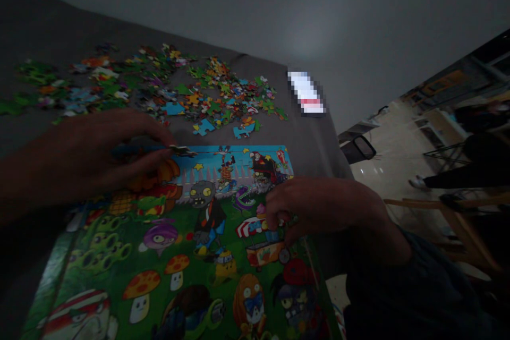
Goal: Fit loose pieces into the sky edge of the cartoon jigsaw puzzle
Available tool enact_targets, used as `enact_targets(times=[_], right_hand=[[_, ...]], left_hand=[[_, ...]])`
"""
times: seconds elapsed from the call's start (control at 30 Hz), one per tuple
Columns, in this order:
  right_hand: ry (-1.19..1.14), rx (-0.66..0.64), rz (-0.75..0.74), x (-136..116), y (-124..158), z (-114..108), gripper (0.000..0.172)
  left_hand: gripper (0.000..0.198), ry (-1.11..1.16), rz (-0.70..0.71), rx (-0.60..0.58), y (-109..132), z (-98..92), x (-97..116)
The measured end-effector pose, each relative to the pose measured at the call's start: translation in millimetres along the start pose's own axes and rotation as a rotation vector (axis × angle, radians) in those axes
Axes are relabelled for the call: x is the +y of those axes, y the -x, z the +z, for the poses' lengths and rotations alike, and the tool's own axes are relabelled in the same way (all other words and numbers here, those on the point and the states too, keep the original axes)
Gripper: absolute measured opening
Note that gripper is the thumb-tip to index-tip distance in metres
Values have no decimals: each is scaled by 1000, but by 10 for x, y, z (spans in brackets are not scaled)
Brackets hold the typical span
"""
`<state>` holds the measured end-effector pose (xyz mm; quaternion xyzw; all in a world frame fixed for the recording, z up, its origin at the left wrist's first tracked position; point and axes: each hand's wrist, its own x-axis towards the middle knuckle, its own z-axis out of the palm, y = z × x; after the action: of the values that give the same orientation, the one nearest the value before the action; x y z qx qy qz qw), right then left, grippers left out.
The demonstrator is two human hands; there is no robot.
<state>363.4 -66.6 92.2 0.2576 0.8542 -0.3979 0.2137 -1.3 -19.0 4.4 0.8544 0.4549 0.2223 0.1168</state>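
A jigsaw puzzle piece point(184, 152), seen nearly edge-on, is pinched between the thumb and index finger of my left hand point(85, 156). That hand hovers over the upper left of a cartoon picture board point(159, 247) showing zombies, plants and mushrooms on green. Over the board's right side, my right hand point(314, 204) bends downward with its fingertips near a striped cart picture. Its thumb and fingers are loosely curled and apart, and I see nothing between them. Beyond the board lies a wide scatter of loose puzzle pieces point(225, 98).
A lit phone point(306, 93), its screen blurred, lies on the grey table cover point(303, 138) near the far right edge. To the right, past the table edge, are a wooden chair point(466, 231), a pale floor point(392, 143) and a person's dark-clothed leg point(458, 180).
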Motion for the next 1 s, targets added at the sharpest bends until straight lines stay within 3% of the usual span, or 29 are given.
enact_targets(times=[0.47,0.6,0.67,0.77,0.87,1.0], right_hand=[[-3,-19,6,-10,-3,-16,19],[-30,10,-20,0,28,-29,20],[-51,111,-75,12,37,-32,20],[-77,459,-184,31,-9,-9,23],[-161,787,-236,35,-143,45,45],[-208,823,-317,-10,-344,125,74]], left_hand=[[44,-10,98,47,19,4,-27],[45,33,64,22,1,-26,85],[39,88,10,-3,-11,-71,233],[30,313,-76,-38,-24,-143,545],[30,549,-183,-116,-22,-157,825],[29,742,-258,-170,0,-90,972]])
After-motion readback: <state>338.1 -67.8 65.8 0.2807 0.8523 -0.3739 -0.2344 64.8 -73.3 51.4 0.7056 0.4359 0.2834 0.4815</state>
